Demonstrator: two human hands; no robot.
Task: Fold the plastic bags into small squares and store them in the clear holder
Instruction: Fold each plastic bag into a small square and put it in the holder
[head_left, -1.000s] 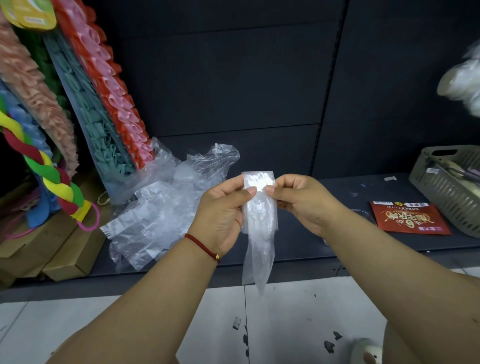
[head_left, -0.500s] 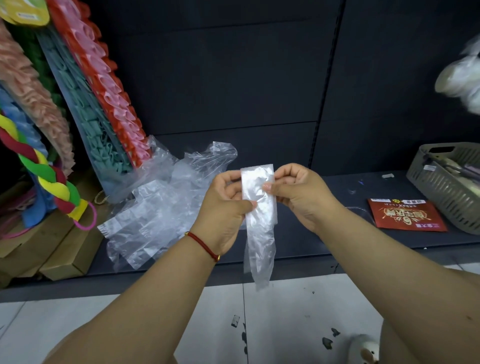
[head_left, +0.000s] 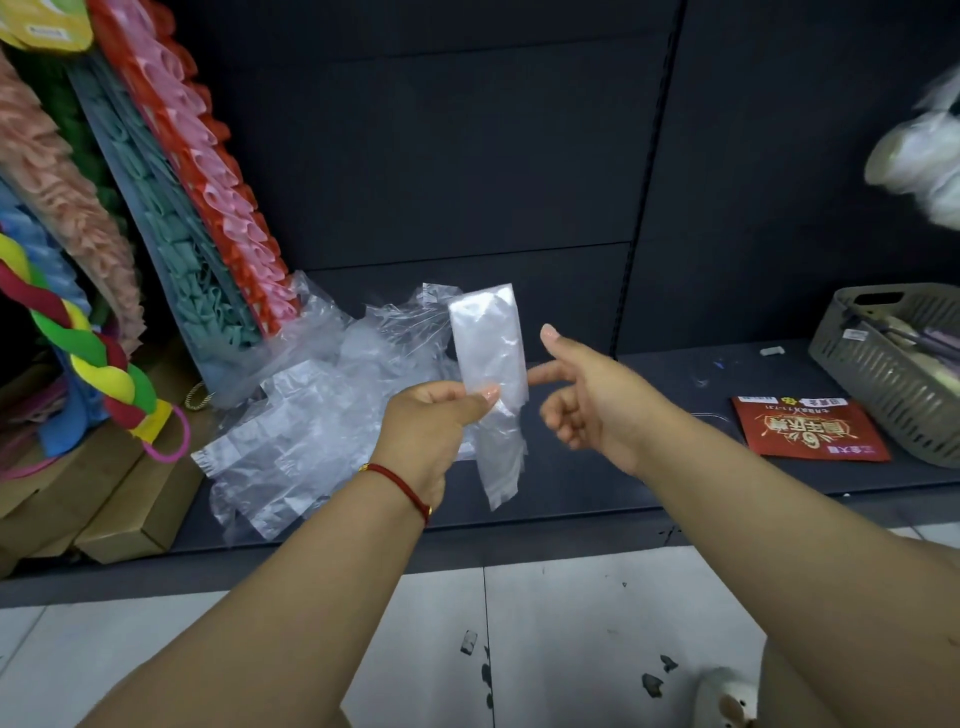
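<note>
My left hand (head_left: 434, 415) pinches the folded plastic bag strip (head_left: 491, 374) at its middle, upright over the dark shelf (head_left: 649, 467), while my right hand (head_left: 587, 395) hangs released just beside it, thumb up and forefinger reaching behind the strip. A heap of loose plastic bags (head_left: 311, 415) lies on the shelf behind my left hand. The grey slatted basket (head_left: 893, 374) at the right holds a few long items I cannot identify.

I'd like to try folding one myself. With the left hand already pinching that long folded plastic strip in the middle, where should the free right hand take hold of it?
Probably the top end of the folded strip, coming from the right. It stands above the left hand's pinch, flat and unobstructed, nearest the open right hand; the lower end hangs limp.
</note>
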